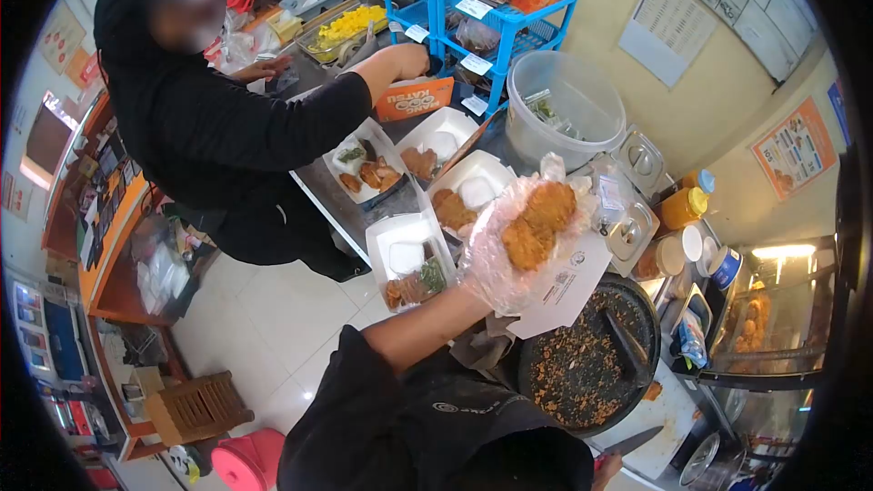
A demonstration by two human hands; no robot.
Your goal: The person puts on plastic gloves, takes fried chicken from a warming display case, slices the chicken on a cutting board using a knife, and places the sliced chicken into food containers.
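My left hand, in a clear plastic glove, carries a golden-brown fried cutlet above the counter. The cutlet lies across its palm and fingers. At the bottom right, my right hand is wrapped around the red handle of a knife, whose blade points right over a white cutting board. Beneath my left hand is a white printed carton flap. Several open meal boxes with rice and fried meat, including a white box, stand just beyond it.
A large black mortar holds brown crumbs and a dark pestle. A co-worker in black reaches toward blue stacked racks. A clear tub, metal lids, sauce jars and a lit food display line the right side.
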